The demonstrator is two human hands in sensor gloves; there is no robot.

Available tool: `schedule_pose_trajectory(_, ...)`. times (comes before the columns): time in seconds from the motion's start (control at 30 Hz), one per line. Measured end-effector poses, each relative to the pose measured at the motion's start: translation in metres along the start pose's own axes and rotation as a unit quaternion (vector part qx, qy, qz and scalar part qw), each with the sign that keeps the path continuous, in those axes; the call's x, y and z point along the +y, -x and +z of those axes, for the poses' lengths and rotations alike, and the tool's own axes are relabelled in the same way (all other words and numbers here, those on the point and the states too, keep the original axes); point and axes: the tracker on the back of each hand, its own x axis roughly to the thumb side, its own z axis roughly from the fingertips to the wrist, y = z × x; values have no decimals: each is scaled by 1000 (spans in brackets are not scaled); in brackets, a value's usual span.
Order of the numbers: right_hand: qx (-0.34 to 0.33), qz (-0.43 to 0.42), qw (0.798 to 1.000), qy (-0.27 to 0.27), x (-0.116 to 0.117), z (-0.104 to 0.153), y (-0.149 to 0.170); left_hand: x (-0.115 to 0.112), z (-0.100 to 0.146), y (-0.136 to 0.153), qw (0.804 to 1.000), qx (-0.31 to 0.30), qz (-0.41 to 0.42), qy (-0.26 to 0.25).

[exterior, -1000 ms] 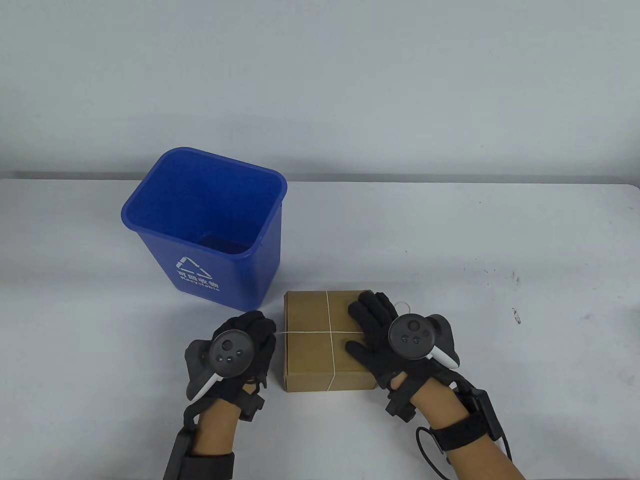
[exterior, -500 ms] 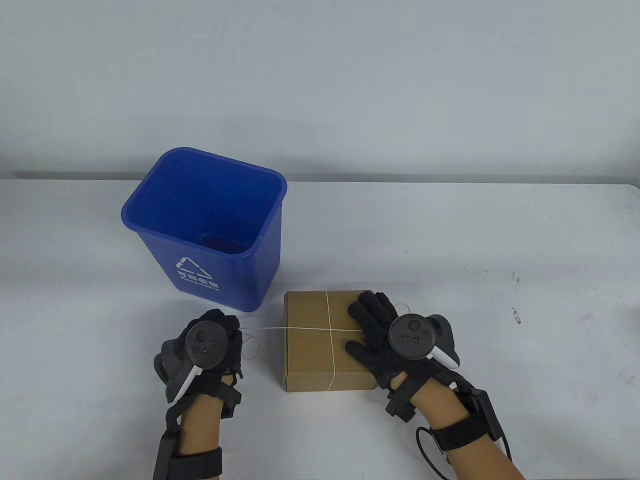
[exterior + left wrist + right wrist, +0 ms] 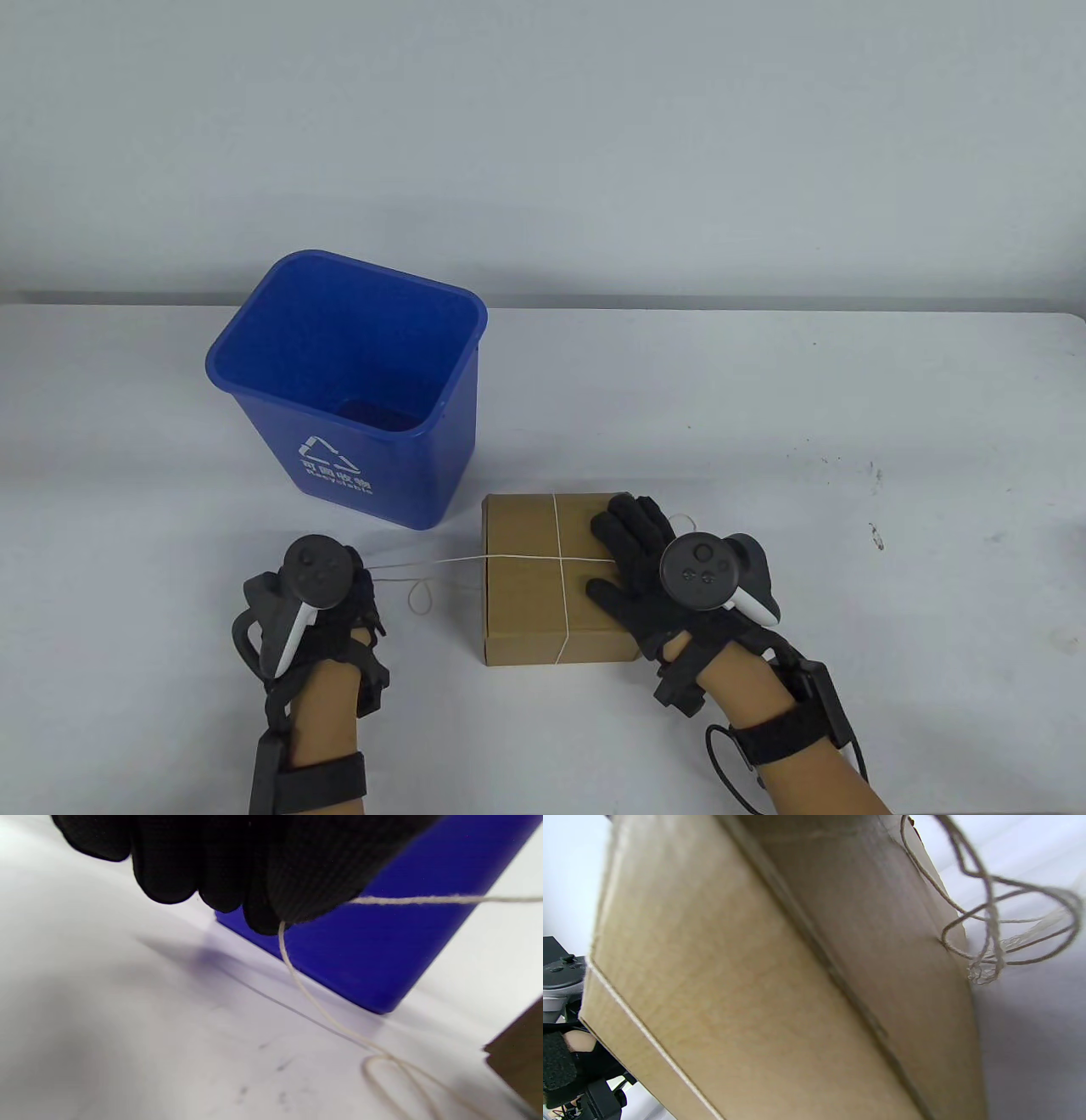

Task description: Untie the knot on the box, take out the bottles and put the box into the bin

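Left hand (image 3: 318,594): fingers (image 3: 297,878) pinched the white string (image 3: 441,562), drawn taut out to the left of the box.
Right hand (image 3: 670,569): lay flat on the lid, fingers straight, pressing down.
Cardboard box (image 3: 534,594): stood closed on the white worktop (image 3: 764,407), string crossed over its top.
Slack: a small loop lay beside the box.
Blue recycling bin (image 3: 356,399): stood upright behind the box, to its left.

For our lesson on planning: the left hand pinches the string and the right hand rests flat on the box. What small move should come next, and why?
Probably pull the left hand a little further left. It pinches the string, which runs taut to the box, while a slack loop lies on the table. The right hand steadies the box.
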Motion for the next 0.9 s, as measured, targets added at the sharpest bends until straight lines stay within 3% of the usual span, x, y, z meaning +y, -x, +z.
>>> schedule_pose_trajectory(0.3,0,-2,1000,0,0,0,0,-4,-2,3,999,24,-1,35)
schedule_pose_trajectory(0.4,0,-1,1000,0,0,0,0,0,1,-1,1000,8,4,18)
schedule_pose_trajectory(0.6,0,-1,1000,0,0,0,0,14,13,-21,995,-88,45,-28)
schedule_pose_trajectory(0.77,-1,-2,1000,0,0,0,0,15,25,-43,974,-190,126,-11)
schedule_pose_trajectory(0.9,-1,-2,1000,0,0,0,0,7,34,-64,963,-242,114,7)
